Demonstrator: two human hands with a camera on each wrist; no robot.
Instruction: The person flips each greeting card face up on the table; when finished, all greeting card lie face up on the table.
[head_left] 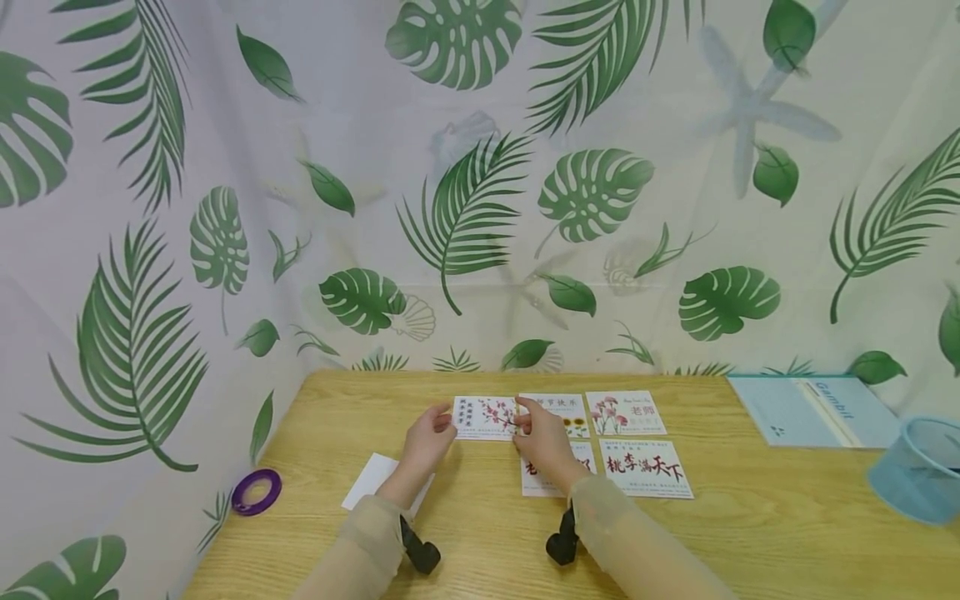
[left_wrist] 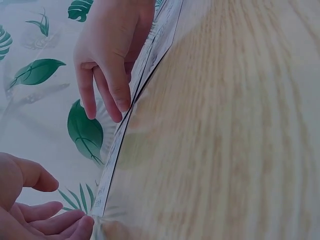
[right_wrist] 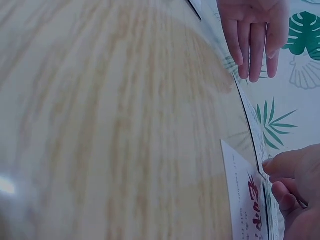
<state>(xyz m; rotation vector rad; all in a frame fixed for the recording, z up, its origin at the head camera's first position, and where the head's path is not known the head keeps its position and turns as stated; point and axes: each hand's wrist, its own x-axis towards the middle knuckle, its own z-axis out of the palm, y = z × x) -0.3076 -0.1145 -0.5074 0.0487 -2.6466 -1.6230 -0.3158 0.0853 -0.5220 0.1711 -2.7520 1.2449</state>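
Note:
A white card with pink blossoms and dark Chinese lettering (head_left: 483, 418) lies at the back of the table. My left hand (head_left: 427, 443) is at its left edge, fingertips touching; in the left wrist view the thumb of the left hand (left_wrist: 47, 220) stands apart from the loosely bent fingers. At the card's right end, my right hand (head_left: 546, 437) touches the edge with thumb and fingertips. Beside it lie a sunflower card (head_left: 577, 427), a pink flower card (head_left: 626, 413) and two red-lettered cards, one (head_left: 648, 471) fully visible, the other (head_left: 534, 479) partly behind my right hand.
A blank white card or stack (head_left: 371, 477) lies partly under my left forearm. A purple tape ring (head_left: 257, 492) is on the table's left side. To the right are a light blue booklet (head_left: 795, 417) and a blue mesh holder (head_left: 911, 483). Leaf-patterned cloth hangs behind the table.

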